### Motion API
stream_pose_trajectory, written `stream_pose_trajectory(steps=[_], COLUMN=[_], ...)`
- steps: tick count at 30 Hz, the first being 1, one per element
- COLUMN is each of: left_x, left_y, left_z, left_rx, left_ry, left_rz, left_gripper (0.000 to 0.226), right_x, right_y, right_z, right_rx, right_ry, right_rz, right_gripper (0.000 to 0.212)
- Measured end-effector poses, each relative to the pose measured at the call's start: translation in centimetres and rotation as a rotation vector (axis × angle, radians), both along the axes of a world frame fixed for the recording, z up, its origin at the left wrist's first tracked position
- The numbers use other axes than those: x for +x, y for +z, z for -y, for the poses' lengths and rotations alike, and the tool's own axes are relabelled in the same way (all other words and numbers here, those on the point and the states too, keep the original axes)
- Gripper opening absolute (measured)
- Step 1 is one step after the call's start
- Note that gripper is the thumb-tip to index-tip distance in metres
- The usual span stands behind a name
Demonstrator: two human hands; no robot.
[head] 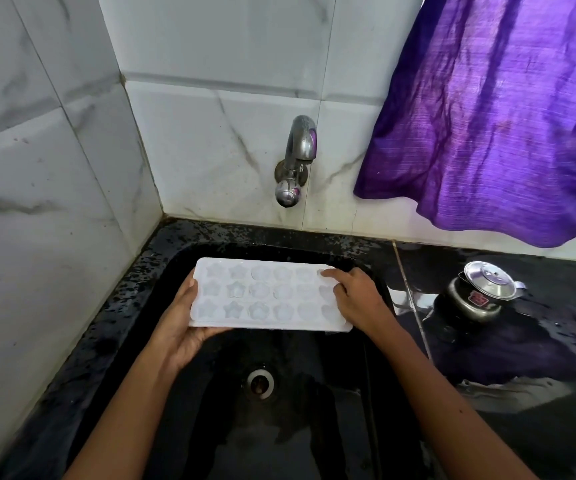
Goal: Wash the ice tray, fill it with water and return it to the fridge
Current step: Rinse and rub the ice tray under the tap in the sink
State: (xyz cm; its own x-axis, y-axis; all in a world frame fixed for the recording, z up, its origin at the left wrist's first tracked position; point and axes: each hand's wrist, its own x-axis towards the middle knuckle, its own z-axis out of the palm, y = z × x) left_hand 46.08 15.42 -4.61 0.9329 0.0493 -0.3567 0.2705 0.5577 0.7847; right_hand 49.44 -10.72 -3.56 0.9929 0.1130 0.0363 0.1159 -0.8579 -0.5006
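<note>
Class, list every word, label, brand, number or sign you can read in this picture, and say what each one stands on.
Nothing here can be read.
The red label on the lidded steel pot has marks, but they are too blurred to read.
No text shows on the ice tray, tap, purple cloth or wall tiles.
</note>
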Motion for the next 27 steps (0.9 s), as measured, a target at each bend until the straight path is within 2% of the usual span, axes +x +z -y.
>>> stream_pose_trajectory(steps=[9, 17, 27], left_x=[0.1, 0.1, 0.0], left_y=[-0.1, -0.7, -0.5], left_z=[0.5, 0.4, 0.3], left_rx=[-0.006, -0.017, -0.007], left_ry=[0.045, 0.04, 0.028], left_rz=[-0.042, -0.026, -0.003], left_gripper=[0.026, 0.037, 0.035], right_x=[-0.6, -0.3, -0.3], right_y=[0.7, 1.2, 1.3], right_z=[-0.3, -0.7, -0.7], right_rx=[-0.193, -0.208, -0.271], right_ry=[-0.043, -0.05, -0.073], right_rz=[-0.03, -0.036, -0.005], right_gripper=[0.039, 0.037, 0.034])
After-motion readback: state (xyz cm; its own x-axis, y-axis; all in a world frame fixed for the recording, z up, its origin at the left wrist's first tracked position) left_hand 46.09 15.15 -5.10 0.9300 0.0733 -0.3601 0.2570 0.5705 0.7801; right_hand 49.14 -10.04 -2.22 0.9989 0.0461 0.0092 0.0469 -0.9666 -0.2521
